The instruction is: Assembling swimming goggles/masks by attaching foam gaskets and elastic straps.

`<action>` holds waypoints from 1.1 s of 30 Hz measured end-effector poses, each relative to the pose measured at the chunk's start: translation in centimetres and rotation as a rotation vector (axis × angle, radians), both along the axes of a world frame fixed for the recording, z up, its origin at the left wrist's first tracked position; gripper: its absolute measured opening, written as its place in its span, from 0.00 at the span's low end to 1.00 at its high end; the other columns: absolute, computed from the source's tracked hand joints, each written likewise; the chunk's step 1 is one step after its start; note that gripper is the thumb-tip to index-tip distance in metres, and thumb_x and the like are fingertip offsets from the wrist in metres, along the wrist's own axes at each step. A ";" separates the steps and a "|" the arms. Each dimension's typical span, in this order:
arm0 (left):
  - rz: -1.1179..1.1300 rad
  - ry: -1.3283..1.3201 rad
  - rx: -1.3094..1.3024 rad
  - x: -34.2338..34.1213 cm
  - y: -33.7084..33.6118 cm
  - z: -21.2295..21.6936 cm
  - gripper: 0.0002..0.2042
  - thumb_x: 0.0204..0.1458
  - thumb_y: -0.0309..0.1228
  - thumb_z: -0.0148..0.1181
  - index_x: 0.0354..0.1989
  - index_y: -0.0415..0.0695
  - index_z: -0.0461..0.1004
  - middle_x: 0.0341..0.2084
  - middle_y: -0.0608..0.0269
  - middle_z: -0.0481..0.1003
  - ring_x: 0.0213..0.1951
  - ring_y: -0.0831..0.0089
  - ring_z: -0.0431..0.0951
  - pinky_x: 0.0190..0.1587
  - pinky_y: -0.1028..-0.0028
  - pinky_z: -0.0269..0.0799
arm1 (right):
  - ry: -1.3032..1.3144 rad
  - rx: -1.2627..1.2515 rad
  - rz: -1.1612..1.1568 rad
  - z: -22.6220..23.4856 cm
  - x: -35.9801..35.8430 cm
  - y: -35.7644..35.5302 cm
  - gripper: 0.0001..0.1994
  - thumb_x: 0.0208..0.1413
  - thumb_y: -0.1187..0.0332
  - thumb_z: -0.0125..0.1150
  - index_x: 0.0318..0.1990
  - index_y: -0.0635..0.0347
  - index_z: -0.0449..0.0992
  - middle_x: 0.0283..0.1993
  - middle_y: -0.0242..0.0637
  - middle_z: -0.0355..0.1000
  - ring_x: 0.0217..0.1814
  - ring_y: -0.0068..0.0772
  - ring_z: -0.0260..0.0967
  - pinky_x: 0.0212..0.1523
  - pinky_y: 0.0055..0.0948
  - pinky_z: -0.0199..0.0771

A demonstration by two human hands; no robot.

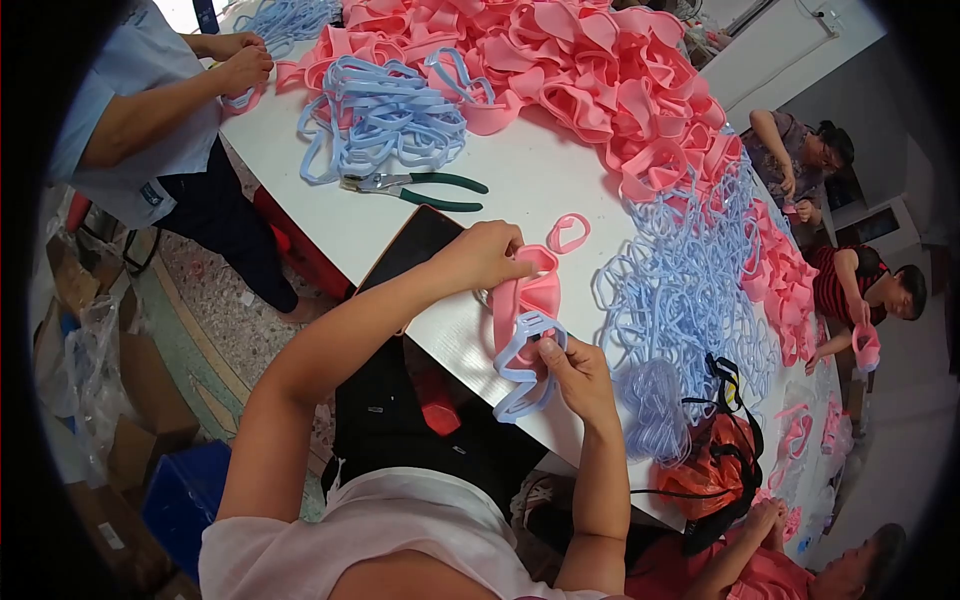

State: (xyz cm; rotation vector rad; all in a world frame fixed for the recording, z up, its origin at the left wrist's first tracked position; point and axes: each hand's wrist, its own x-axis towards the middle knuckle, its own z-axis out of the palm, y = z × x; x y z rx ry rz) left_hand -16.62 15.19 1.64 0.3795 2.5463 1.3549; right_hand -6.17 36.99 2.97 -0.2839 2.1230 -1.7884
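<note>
Left hand: your left hand (487,257) is curled shut, fingertips pinching the top edge of the pink soft piece (527,297); the forearm reaches up and across from the lower left, wrist bent toward the right.
Right hand: your right hand (572,372) is closed too, thumb and fingers clamped on the light blue frame (522,365); that forearm rises almost straight from the lower edge, elbow tucked in.
Pink piece: it hangs between your two hands, its lower end meeting the blue frame just above your right thumb.
Blue frame: it sits against your right palm's left side, looping down below the pink piece at the table's near edge.
Small pink ring: a loose pink ring (568,232) lies just beyond your left hand's knuckles.
Pliers: green-handled pliers (415,187) rest farther out, beyond your left hand.
Piles: a blue frame heap (690,280) spreads to the right of both hands; a pink heap (560,60) lies far beyond them.
Table: the white table (520,180) carries it all.
</note>
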 end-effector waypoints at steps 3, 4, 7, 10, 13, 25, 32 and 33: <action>0.066 0.109 0.144 0.1 -0.5 -1.3 0.17 0.45 0.39 0.65 0.33 0.35 0.73 0.25 0.51 0.76 0.29 0.62 0.78 0.34 0.65 0.72 | 0.142 0.085 -0.118 0.3 0.2 -0.1 0.16 0.66 0.60 0.53 0.36 0.64 0.81 0.23 0.26 0.68 0.26 0.16 0.61 0.31 0.19 0.62; 0.111 0.089 0.267 0.6 -0.6 -1.3 0.16 0.46 0.38 0.65 0.32 0.36 0.72 0.24 0.53 0.76 0.28 0.64 0.76 0.33 0.67 0.71 | 0.310 0.154 -0.220 0.3 0.4 -0.1 0.16 0.66 0.61 0.53 0.38 0.64 0.81 0.22 0.25 0.66 0.26 0.16 0.60 0.30 0.18 0.61; 0.228 0.046 0.304 3.0 -1.7 -0.9 0.13 0.51 0.35 0.61 0.30 0.38 0.67 0.19 0.59 0.69 0.25 0.73 0.70 0.30 0.72 0.68 | 0.255 0.096 -0.344 1.7 1.0 -0.1 0.18 0.67 0.59 0.51 0.35 0.63 0.81 0.21 0.25 0.63 0.23 0.14 0.56 0.26 0.17 0.56; 0.276 -0.028 0.277 5.5 -2.6 -0.4 0.11 0.55 0.33 0.57 0.29 0.38 0.64 0.19 0.64 0.66 0.24 0.78 0.67 0.30 0.74 0.67 | 0.040 0.005 -0.427 1.7 1.2 1.0 0.20 0.67 0.57 0.49 0.33 0.65 0.78 0.20 0.29 0.64 0.17 0.17 0.59 0.18 0.19 0.57; 0.269 -0.089 0.518 7.5 -3.1 -0.7 0.10 0.57 0.32 0.56 0.30 0.40 0.65 0.25 0.66 0.68 0.26 0.79 0.68 0.28 0.73 0.67 | -0.134 -0.422 -0.339 1.2 0.8 1.1 0.15 0.68 0.61 0.48 0.36 0.65 0.70 0.25 0.41 0.71 0.18 0.30 0.71 0.16 0.25 0.72; 0.159 -0.677 1.467 12.7 -2.4 -4.5 0.13 0.62 0.37 0.54 0.50 0.46 0.64 0.41 0.69 0.71 0.43 0.78 0.72 0.46 0.74 0.69 | -0.171 -0.698 -0.323 0.1 3.0 -2.9 0.13 0.68 0.64 0.47 0.43 0.69 0.68 0.36 0.52 0.75 0.35 0.44 0.80 0.35 0.34 0.85; 0.161 -0.645 1.647 13.2 -1.7 -5.0 0.08 0.63 0.33 0.53 0.45 0.43 0.66 0.39 0.63 0.72 0.43 0.74 0.74 0.48 0.73 0.72 | -0.157 -0.469 -0.296 0.0 4.1 -2.1 0.11 0.66 0.67 0.52 0.44 0.68 0.71 0.31 0.47 0.76 0.28 0.38 0.78 0.30 0.29 0.80; 0.197 -0.635 1.697 13.5 -1.4 -5.0 0.08 0.61 0.31 0.55 0.43 0.43 0.65 0.37 0.62 0.72 0.42 0.74 0.74 0.47 0.74 0.71 | -0.151 -0.401 -0.337 0.1 4.4 -1.8 0.10 0.65 0.67 0.54 0.43 0.68 0.71 0.28 0.45 0.76 0.24 0.33 0.76 0.25 0.25 0.78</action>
